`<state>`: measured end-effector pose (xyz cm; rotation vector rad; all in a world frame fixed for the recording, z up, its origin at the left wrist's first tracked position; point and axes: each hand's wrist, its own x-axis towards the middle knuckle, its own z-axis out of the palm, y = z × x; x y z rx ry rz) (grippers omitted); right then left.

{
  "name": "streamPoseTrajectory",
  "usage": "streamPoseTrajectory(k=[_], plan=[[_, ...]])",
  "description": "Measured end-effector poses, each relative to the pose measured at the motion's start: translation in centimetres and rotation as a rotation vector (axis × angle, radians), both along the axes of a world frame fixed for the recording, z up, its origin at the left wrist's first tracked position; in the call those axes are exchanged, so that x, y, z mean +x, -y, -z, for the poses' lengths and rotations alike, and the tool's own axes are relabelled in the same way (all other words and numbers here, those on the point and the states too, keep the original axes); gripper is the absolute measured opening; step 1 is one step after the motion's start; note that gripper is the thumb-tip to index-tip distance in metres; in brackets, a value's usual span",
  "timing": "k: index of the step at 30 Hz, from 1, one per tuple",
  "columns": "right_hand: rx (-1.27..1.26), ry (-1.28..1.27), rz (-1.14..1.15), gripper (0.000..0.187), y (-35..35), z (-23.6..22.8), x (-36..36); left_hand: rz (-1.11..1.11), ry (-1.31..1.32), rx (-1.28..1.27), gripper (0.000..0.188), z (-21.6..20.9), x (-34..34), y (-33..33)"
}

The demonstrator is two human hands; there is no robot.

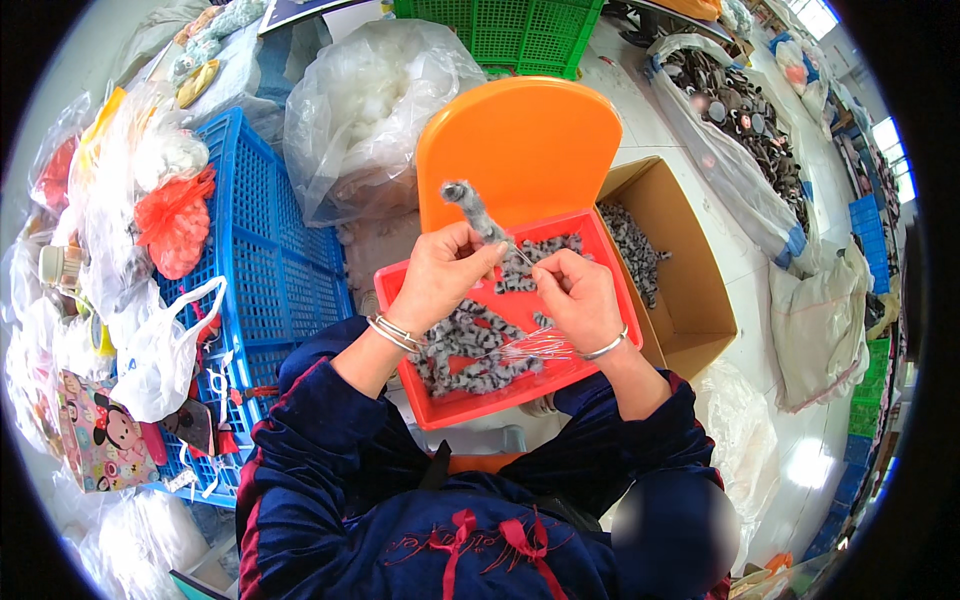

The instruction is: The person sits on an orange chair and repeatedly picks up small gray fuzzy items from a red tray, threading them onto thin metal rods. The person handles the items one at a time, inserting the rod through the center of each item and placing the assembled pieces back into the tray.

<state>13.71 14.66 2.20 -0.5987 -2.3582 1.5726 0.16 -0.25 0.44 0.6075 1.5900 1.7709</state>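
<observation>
Between the thumb and fingers of my left hand [440, 275] is a grey, dark-banded plush tube [472, 208], its far end pointing up and away to the left. My right hand [582, 300] pinches a thin pale wire [522, 256] whose other end meets the tube's near end; whether it is inside I cannot tell. Below both hands a red plastic tray [462, 412] rests over my lap. Many similar grey plush tubes [470, 345] lie in it, and a loose bundle of white wires [530, 347] sits on its near right side.
An orange chair [520, 140] stands just beyond the tray. To its right is a cardboard box [695, 270] of small grey pieces. A blue crate [280, 250] is at left, a clear bag of white stuffing [370, 110] behind, a green crate [505, 35] at the back.
</observation>
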Motion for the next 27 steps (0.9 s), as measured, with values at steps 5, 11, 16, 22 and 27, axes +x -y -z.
streamPoseTrajectory(k=[5, 11, 16, 22, 27], plan=[[0.143, -0.109, -0.074, 0.006, -0.2, 0.0, -0.1, 0.023, 0.073, 0.020, 0.017, -0.2, -0.2, 0.0], [0.292, -0.179, -0.122, 0.005, -0.6, -0.3, -0.1, 0.117, 0.134, -0.017, 0.016, -0.6, -0.1, -0.1], [-0.039, -0.100, -0.028, 0.006, 0.5, 0.7, -0.1, 0.073, 0.184, -0.005, 0.015, 0.3, 0.8, -0.5], [-0.260, 0.073, -0.041, 0.016, -0.4, -0.7, -0.1, -0.032, 0.151, 0.024, 0.014, 0.0, -0.2, 0.0], [-0.077, 0.000, -0.053, 0.019, -0.5, -0.3, 0.1, -0.058, 0.023, 0.003, 0.014, 0.4, -0.1, -0.2]])
